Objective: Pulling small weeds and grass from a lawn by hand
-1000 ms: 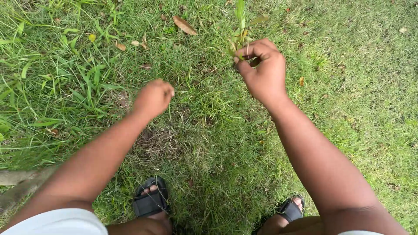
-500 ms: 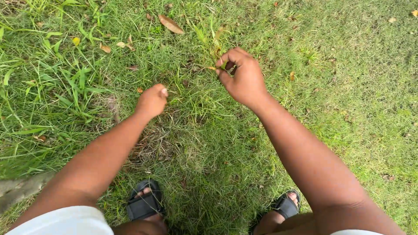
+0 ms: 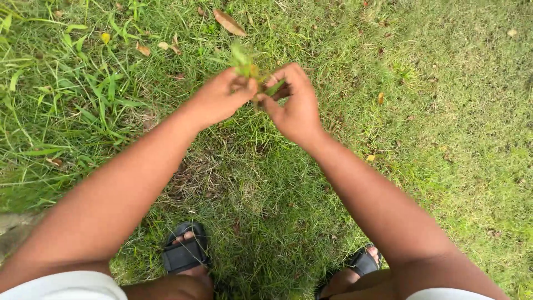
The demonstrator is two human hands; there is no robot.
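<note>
Nearest to us, at the bottom edge, we see two black sandals: the left sandal (image 3: 185, 254) planted in the grass, toes showing under its strap, and the right sandal (image 3: 363, 261), half hidden behind the right forearm. White shorts (image 3: 65, 285) fill the near left corner. Just beyond the feet lies a patch of dry, matted grass (image 3: 194, 180), browner than the lawn (image 3: 444, 139) around it.

Both bare forearms reach away from us and meet over the middle of the lawn. Our left hand (image 3: 220, 100) has its grip closed, fingers and thumb pinched on a small tuft of pulled weeds (image 3: 244, 62). Our right hand (image 3: 292, 101) sits just beside it, fingertips touching the same tuft from the right, its grip also closed on the stems; one green blade pokes out between its fingers. The tuft is held up off the ground between the two hands, its leafy tips pointing to the far side. Whether roots hang below it we cannot tell, since the fingers cover that part.

To the far left, taller broad-bladed weeds (image 3: 94, 94) stand out of the shorter turf. Farther still, a long brown dry leaf (image 3: 227, 22) lies on the grass near the top edge, with smaller yellowed leaves (image 3: 143, 49) scattered to its left.
</note>
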